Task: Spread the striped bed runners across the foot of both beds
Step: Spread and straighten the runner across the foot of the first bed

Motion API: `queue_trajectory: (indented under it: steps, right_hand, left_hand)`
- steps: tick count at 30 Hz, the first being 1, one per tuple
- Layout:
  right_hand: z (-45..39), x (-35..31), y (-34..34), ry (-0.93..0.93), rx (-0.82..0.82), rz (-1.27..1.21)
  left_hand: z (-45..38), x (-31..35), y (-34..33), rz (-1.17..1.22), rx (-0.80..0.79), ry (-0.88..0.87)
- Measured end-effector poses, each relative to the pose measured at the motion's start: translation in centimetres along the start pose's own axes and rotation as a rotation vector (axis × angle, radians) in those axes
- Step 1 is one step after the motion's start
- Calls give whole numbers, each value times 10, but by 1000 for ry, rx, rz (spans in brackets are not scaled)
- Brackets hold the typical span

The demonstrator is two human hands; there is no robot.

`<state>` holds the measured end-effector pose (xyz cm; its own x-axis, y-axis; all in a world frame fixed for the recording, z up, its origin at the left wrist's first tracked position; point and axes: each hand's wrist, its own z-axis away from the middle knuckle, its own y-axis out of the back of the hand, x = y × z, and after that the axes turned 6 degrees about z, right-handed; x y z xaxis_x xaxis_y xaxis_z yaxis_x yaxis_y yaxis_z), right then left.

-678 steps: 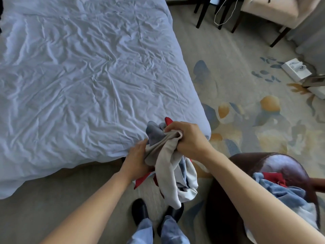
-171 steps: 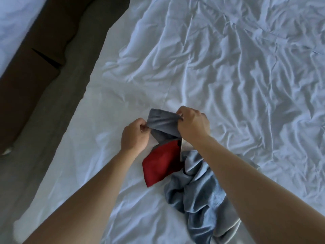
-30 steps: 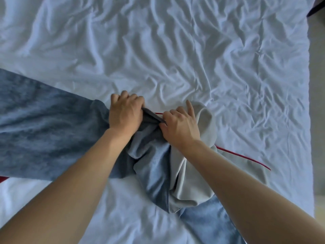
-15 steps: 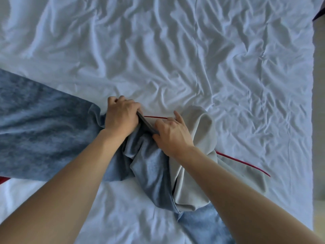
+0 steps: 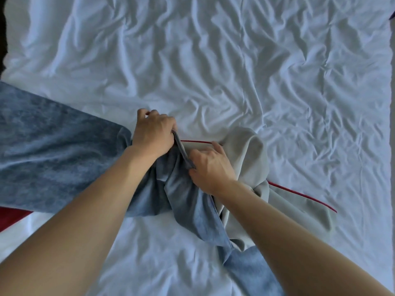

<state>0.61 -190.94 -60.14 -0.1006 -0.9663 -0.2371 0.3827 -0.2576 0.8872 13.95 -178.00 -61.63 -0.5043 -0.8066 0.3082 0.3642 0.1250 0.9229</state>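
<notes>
— Hands first: what are they doing?
— Left hand (image 5: 152, 133) and right hand (image 5: 210, 165) each grip a bunched fold of the bed runner (image 5: 53, 159) at mid-frame.
— Which way does the runner lie?
— Its long axis runs left to right across the white bed (image 5: 235, 60); the left part lies flat and blue, the right part is crumpled, grey lining up, with red piping.
— Any writing?
— None legible. Rumpled sheet lies open to the bed's right edge.

Matt blue cloth runner (image 5: 53, 154) on wrinkled white sheet (image 5: 213, 60).
</notes>
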Motion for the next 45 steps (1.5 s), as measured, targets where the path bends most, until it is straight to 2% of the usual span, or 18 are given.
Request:
queue_trajectory:
  steps: [3,5,7,10,12,15,18,20,23,27,28,29,33,35,39,42,45]
  right_hand:
    - [4,6,5,-36,38,-2]
    - [7,8,7,-41,41,-18]
    - [12,9,5,-48,64,-65]
    - [17,8,4,-56,104,-131]
    - [21,12,2,-1,101,-77]
    - [28,32,0,36,108,42]
    - [40,53,1,-8,191,50]
    - [49,60,1,-27,244,47]
    - [62,65,2,-42,239,50]
    - [76,70,-2,-97,252,50]
    - [80,70,-4,-110,268,48]
    - [83,70,-6,-121,285,38]
    - [96,66,-13,-150,317,-14]
    - [102,62,-15,-155,343,-23]
    - [119,55,-22,-116,461,-50]
    - [130,54,-28,-101,524,-58]
    - [148,59,-39,-70,489,-56]
  left_hand:
    - [6,11,-4,104,-202,-153]
    - [11,20,-11,85,-255,-249]
    - [10,18,-11,38,-170,-238]
    - [7,1,-3,-9,-6,-78]
    - [8,-2,0,-11,-17,-39]
    - [15,20,-3,-5,-148,-184]
    - [25,54,-16,-11,-275,-382]
    - [28,71,-24,-30,-308,-443]
    - [25,76,-24,-35,-255,-406]
    - [21,56,-11,-33,0,-197]
    - [23,54,-9,-29,7,-182]
    - [27,57,-8,-20,-39,-204]
    - [57,89,-22,-17,-284,-474]
    - [67,97,-27,-30,-267,-500]
    - [81,97,-25,46,-194,-435]
    - [99,113,-26,9,-106,-577]
    - [122,130,-37,-70,-237,-730]
